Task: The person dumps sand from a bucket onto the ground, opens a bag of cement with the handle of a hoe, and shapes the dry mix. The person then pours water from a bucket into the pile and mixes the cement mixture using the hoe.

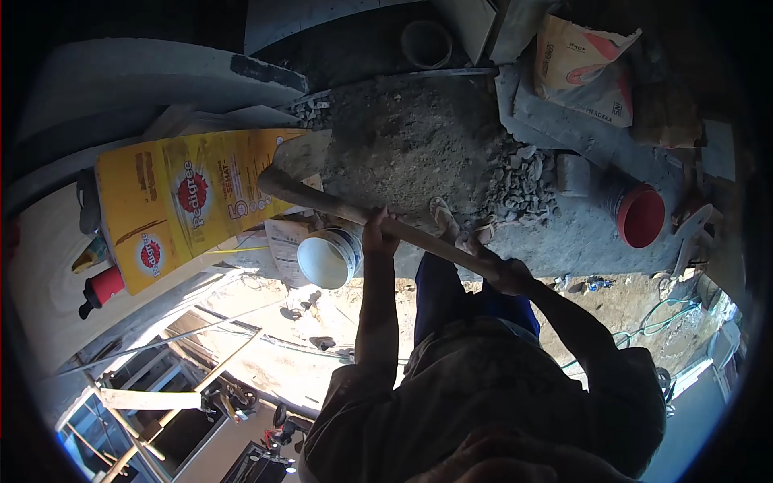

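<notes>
You grip a long-handled hoe (439, 247) with both bare hands, its wooden handle slanting across the front of your body above a patch of dark, crumbly grey material (411, 137). Your left hand (379, 232) is closed around the middle of the handle; your right hand (510, 277) is wrapped around it near the end closest to you, though shadow hides the exact set of the fingers on both. The hoe's head points to your left, its pale blade (307, 153) overlapping the edge of a yellow Pedigree sheet (193, 193) from this angle; whether the blade touches anything beneath it, you cannot tell from here. A white bucket (328, 259) stands near your left hand, just below the handle in the view. Your sandalled feet (444, 216) stand at the near edge of the grey material, part of them behind the handle. To your right lie loose stones (523, 189) and a grey block (573, 175), with a red-lined bucket (642, 216) farther out. Beyond them, an opened paper sack (576, 60) rests at the upper right, and a green hose (656, 324) curls across sunlit ground.
</notes>
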### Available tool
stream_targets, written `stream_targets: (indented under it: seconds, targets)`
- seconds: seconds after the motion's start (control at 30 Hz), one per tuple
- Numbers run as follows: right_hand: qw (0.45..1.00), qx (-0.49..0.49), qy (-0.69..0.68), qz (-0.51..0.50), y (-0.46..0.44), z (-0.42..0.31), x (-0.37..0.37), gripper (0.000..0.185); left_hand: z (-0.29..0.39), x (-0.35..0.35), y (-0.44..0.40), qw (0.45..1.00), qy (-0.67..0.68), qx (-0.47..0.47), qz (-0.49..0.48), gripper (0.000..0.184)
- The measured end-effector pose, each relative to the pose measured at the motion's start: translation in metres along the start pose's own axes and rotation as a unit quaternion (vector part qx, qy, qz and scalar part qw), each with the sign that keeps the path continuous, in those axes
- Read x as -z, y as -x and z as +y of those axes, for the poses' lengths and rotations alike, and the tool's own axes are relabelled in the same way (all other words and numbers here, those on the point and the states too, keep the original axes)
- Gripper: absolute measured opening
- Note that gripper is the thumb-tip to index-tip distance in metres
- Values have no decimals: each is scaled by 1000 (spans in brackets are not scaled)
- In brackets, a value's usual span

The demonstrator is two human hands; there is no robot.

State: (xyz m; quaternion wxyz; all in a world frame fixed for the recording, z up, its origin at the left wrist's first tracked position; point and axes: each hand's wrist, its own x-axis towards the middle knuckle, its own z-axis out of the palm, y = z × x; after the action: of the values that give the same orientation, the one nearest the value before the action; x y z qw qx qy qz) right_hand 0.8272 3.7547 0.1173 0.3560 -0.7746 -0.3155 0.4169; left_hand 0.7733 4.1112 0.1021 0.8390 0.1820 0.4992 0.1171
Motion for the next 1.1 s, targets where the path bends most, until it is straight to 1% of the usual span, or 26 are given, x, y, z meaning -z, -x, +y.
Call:
stream_targets:
  seconds: [0.03, 0.07, 0.13, 0.17, 0.27, 0.3, 0.37, 0.4, 0.43, 0.47, 0.5, 0.53, 0.57, 0.63, 0.67, 0.7, 0.73, 0.8, 0.83, 0.93, 1.0, 1.07, 1.1]
  targets:
    - [999, -26, -4, -25, -9, 3, -5, 91, 7, 0, 2, 1000, 3, -22, -16, 17]
    - [998, -31, 33, -44, -20, 7, -9, 86, 17, -6, 8, 998, 5, -44, -32, 19]
    - [990, -41, 110, -79, -54, 15, -14, 77, 43, -32, 26, 994, 17, -90, -58, 12]
    - [992, 4, 120, -32, -77, 20, -14, 63, 55, -36, 22, 990, 24, -115, -75, 11]
    - [975, 139, 139, 101, -149, 37, -22, 24, 78, 1, -33, 948, 19, -189, -256, 33]
    - [971, 135, 154, 121, -174, 37, -21, 15, 77, 5, -44, 953, 30, -183, -241, 38]
    - [957, 120, 245, 94, -227, 61, -18, 13, 64, 2, -68, 959, 51, -176, -215, 48]
    - [948, 111, 287, 77, -248, 78, -21, 12, 46, 29, -82, 978, 16, -148, -147, 55]
    - [935, 98, 329, 85, -269, 101, -26, 12, 20, 69, -93, 990, -18, -118, -77, 62]
    - [920, 86, 369, 98, -292, 127, -31, 11, -11, 116, -97, 997, -68, -36, 24, 64]
    - [913, 57, 397, 79, -312, 160, -36, 12, -44, 156, -91, 991, -113, 36, 65, 66]
    - [903, 30, 424, 56, -327, 184, -45, 12, -79, 193, -72, 978, -153, 79, 115, 65]
    - [911, -20, 409, 37, -340, 188, -51, 11, -110, 226, -49, 955, -193, 141, 174, 64]
    - [916, -123, 383, 1, -358, 188, -50, 10, -162, 295, 19, 918, -216, 236, 233, 63]
    - [912, -118, 391, -23, -371, 188, -53, 11, -181, 323, 50, 895, -213, 286, 266, 62]
    - [909, -115, 399, -46, -383, 185, -57, 11, -191, 336, 77, 874, -237, 309, 291, 64]
    - [903, -117, 408, -72, -380, 182, -61, 12, -199, 341, 109, 848, -261, 338, 313, 66]
    - [897, -101, 421, -81, -384, 169, -61, 14, -201, 347, 134, 819, -263, 382, 338, 60]
    - [895, -92, 427, -87, -385, 157, -59, 16, -199, 342, 138, 822, -250, 375, 349, 57]
    - [888, -117, 423, -138, -397, 113, -49, 22, -185, 330, 115, 884, -204, 293, 302, 51]
    - [891, -96, 427, -122, -408, 80, -40, 22, -169, 308, 67, 904, -212, 243, 281, 43]
    - [885, -82, 429, -161, -425, 37, -17, 22, -153, 285, 8, 945, -193, 149, 220, 36]
    - [898, -94, 396, -164, -425, 9, -5, 22, -144, 268, -21, 945, -221, 114, 214, 36]
